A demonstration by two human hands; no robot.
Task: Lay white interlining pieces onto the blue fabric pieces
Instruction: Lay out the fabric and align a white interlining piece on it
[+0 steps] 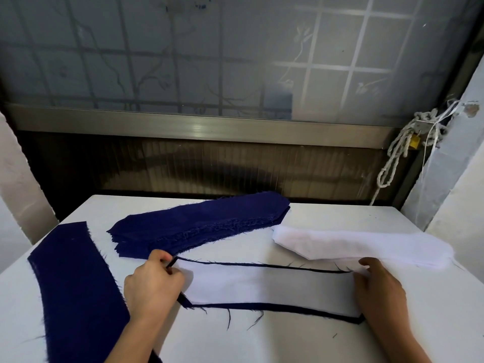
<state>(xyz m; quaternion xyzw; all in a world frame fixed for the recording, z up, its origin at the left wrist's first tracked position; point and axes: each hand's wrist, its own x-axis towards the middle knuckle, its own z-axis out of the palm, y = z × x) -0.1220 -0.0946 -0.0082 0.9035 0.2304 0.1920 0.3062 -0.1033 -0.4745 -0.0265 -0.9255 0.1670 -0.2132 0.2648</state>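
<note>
A white interlining piece (267,286) lies on a blue fabric piece (288,309), whose dark edge shows all round it. My left hand (152,284) pinches the left end of both layers with curled fingers. My right hand (379,292) rests on the right end with its fingers bent down onto the cloth. Behind them sits a stack of blue fabric pieces (199,224). A stack of white interlining pieces (366,244) lies at the right.
A long blue fabric piece (76,292) lies along the left of the white table (262,344). Behind the table's far edge are a dark panel and a frosted window. A knotted white rope (398,150) hangs at the right beside a wall.
</note>
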